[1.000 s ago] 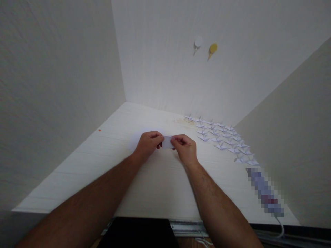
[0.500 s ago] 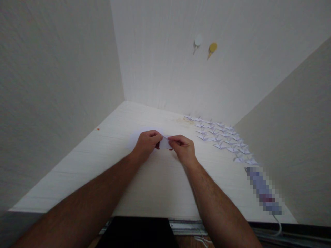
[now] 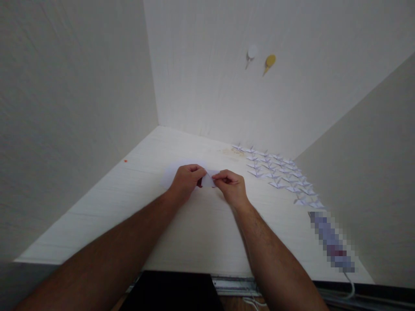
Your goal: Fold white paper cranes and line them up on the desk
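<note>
A small piece of folded white paper [image 3: 208,180] is held up between my two hands over the white table. My left hand [image 3: 189,180] pinches its left side, with thumb and forefinger at the upper edge. On the right side, the fingertips of my right hand [image 3: 231,185] are closed on the paper's edge. The other fingers of both hands are curled, and part of the paper is hidden behind them. Beneath and behind my left hand, a faint bluish-white patch [image 3: 167,172] shows on the table; I cannot tell what it is.
Several folded white paper cranes [image 3: 276,184] stand in rows at the back right of the table [image 3: 201,233]. A blurred-out object [image 3: 330,242] with a white cable lies at the right edge. Two round hooks, white [image 3: 251,52] and yellow [image 3: 270,61], are on the back wall.
The view has shifted slightly. My right fingertips sit a little farther from my left ones, and the paper between them shows a slanting edge more clearly. Both hands keep their hold.
</note>
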Tool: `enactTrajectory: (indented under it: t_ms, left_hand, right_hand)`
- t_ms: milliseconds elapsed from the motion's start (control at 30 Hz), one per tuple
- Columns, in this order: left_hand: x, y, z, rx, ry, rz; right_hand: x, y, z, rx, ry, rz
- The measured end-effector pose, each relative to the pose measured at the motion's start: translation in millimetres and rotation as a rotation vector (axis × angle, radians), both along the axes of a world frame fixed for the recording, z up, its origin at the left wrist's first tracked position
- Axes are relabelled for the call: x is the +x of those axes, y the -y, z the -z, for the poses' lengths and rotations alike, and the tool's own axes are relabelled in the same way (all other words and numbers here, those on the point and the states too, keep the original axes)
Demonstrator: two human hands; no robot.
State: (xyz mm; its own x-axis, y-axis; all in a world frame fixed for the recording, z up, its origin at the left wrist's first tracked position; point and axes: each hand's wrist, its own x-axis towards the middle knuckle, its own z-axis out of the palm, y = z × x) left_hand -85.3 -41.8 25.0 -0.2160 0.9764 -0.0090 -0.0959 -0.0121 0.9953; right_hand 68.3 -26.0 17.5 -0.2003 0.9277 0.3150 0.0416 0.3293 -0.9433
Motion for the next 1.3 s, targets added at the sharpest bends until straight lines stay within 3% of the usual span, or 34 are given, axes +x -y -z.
enactTrajectory:
  t_ms: [333,667,833,1100,1300]
  left_hand:
    - [-1,-1,4.0,0.023,0.032,0.037]
    - [1,2,-6.1,-0.028,0.182,0.114]
    - [0,-2,-2.1,-0.047,0.103,0.133]
    - [2,-1,-2.9,-0.076,0.006,0.044]
    - [2,-2,-0.2,-0.055,-0.112,0.036]
  right_hand:
    - [4,-4,2.0,0.097,0.046,-0.028]
    - [4,-7,5.4,0.126,0.013,-0.048]
    - [5,-9,4.0,0.138,0.06,-0.027]
    - [8,-5,-5.7,0.086,0.176,-0.054]
    - [6,-8,-4.7,0.031,0.106,-0.076]
